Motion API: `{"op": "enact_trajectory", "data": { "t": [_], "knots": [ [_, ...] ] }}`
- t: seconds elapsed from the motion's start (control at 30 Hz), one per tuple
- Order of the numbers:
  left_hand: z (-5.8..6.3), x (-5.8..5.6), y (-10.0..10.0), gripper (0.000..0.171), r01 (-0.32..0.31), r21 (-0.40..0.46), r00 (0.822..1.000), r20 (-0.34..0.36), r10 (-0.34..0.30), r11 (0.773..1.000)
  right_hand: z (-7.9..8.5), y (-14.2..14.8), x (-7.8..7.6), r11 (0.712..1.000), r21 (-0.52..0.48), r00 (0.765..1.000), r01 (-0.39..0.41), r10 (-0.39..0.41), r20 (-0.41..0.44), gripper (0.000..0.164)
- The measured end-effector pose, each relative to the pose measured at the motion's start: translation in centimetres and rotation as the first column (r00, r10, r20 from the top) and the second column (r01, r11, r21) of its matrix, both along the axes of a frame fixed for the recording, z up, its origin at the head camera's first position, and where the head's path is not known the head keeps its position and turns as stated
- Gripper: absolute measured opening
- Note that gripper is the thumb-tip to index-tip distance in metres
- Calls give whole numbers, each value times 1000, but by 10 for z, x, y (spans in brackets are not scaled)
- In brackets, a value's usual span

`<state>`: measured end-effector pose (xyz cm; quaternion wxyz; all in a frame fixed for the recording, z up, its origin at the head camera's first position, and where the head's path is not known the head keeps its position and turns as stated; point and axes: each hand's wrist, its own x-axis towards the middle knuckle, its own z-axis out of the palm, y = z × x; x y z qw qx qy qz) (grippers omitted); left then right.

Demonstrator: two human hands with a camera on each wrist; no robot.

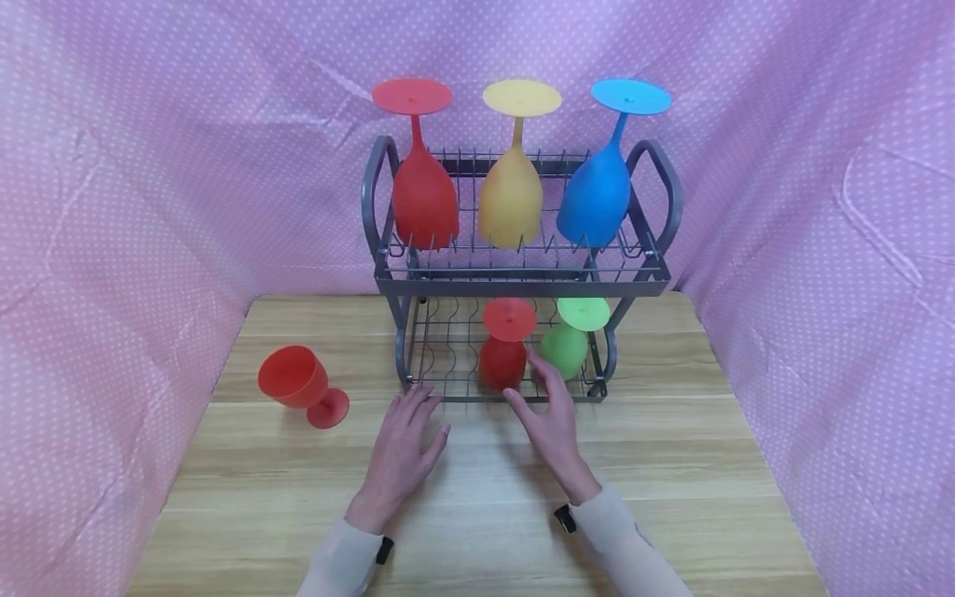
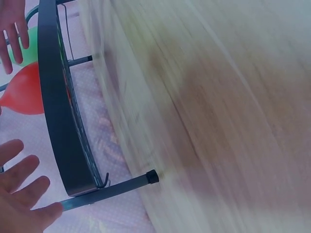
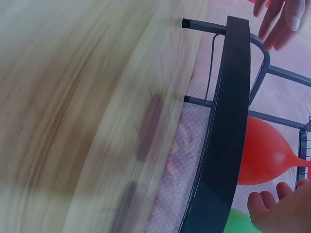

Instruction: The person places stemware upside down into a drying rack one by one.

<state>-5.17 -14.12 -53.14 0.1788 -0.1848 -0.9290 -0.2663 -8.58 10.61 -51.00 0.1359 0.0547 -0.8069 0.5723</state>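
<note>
On the rack's lower tier, a red goblet (image 1: 503, 363) stands upside down, its foot on top. My right hand (image 1: 550, 419) is just in front of it, thumb and fingers spread near the bowl; the right wrist view shows the fingers near the red bowl (image 3: 265, 153), and I cannot tell whether they touch. Beside that goblet, a green goblet (image 1: 564, 350) also stands inverted, partly behind the right fingers. My left hand (image 1: 403, 452) is at the lower tier's front left corner, fingers loosely extended and holding nothing. Another red goblet (image 1: 293, 377) lies tilted on the table at the left.
The dark two-tier wire rack (image 1: 522, 288) stands at the back of the wooden table (image 1: 477, 514). Its upper tier carries an inverted red goblet (image 1: 425, 199), yellow goblet (image 1: 511, 199) and blue goblet (image 1: 595, 199). Pink dotted cloth (image 1: 149, 166) hangs behind and at both sides.
</note>
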Motion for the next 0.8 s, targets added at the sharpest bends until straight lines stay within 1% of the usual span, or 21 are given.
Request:
{"op": "enact_trajectory", "data": {
  "t": [0.1,0.33,0.5,0.8],
  "knots": [
    [2,0,-3,47,0,10,999,-34,0,1000,0,1,3,1000,8,1000,2,-2,10,65],
    [11,0,-8,48,9,46,998,-65,-6,999,0,2,7,1000,13,1000,-10,10,2,66],
    [16,0,-10,48,3,56,995,-99,3,998,1,2,9,1000,16,1000,-16,16,-10,66],
    [30,-2,-18,48,-16,60,987,-159,25,998,1,4,14,998,55,996,-30,35,-78,64]
  ]
}}
